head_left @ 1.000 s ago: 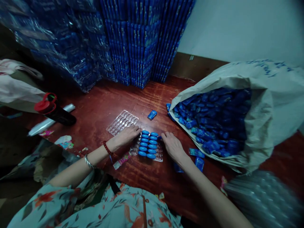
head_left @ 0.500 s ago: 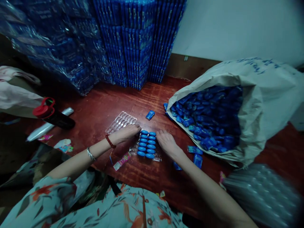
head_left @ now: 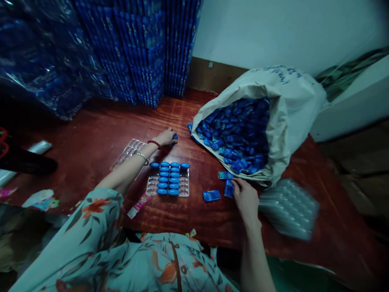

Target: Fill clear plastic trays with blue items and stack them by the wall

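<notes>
The person's left hand [head_left: 165, 137] is stretched far forward over the dark red wooden table [head_left: 91, 138]. Its fingers are closed around a small blue wrapped packet [head_left: 174, 138], which lies on the table just in front of the sack's mouth. The wrist carries a red bead bracelet [head_left: 154, 142] and a thin silver bangle [head_left: 141, 156].

The right hand [head_left: 245, 197] rests on the table near the lower edge of the big grey-white woven sack [head_left: 288, 105]. Its fingertips touch another small blue packet [head_left: 228, 188], which stands almost upright in the picture. It seems that the fingers pinch it, but the view is dim there and it is not sure that the hand really holds it. One more loose blue packet [head_left: 212, 195] lies just beside it on the left, and a third one [head_left: 225, 175] lies near the sack's rim.

Between the two arms sits a clear plastic blister tray [head_left: 185, 187], filled in part with blue oval pieces [head_left: 169, 177] in neat rows; its right column is bare. A second, empty clear tray [head_left: 129, 150] lies to the left, partly under the left forearm. The sack lies on its side, open, full of the same blue packets [head_left: 237, 134]. A blurred stack of clear trays [head_left: 287, 207] is to the right of the right hand. Tall piles of blue packed cartons [head_left: 142, 48] stand against the wall behind.
</notes>
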### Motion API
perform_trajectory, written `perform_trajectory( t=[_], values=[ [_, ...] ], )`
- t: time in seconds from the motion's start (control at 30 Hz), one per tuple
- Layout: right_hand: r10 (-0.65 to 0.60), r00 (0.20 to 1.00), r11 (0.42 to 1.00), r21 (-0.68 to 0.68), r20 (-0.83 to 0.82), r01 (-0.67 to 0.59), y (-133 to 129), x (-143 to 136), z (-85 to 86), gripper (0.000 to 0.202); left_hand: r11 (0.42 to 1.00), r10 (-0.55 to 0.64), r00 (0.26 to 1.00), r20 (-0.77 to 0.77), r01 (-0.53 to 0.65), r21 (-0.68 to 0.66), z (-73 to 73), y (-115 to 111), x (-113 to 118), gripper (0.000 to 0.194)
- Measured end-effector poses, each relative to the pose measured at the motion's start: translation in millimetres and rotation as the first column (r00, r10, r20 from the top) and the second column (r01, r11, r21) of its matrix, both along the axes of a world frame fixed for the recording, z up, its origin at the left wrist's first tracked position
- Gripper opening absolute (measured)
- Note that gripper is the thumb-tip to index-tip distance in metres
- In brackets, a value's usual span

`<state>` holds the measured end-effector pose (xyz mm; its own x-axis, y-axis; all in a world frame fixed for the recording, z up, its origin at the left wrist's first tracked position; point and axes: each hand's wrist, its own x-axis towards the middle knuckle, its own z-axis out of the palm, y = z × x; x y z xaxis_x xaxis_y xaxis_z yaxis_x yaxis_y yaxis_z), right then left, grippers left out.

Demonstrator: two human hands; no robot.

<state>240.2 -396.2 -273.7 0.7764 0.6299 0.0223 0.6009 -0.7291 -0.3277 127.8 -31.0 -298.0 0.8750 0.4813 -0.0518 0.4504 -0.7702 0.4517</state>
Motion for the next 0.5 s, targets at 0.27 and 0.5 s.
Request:
perform_trajectory(
  t=[0.27,0.5],
  values=[
    [0.113,0.992,0.957,-0.276,0.056,-0.093,14,6,-19.1,0.044,0.998,0.067,0.988,0.141,-0.063,-0.031,13.7,-16,-39,0.022],
    [0.319,0.922,0.945,-0.152,0.218,-0.291,61,-20,-46.9,0.038,0.786,0.611,0.558,0.562,-0.511,-0.348,39.8,-85,-170,0.025]
  ],
)
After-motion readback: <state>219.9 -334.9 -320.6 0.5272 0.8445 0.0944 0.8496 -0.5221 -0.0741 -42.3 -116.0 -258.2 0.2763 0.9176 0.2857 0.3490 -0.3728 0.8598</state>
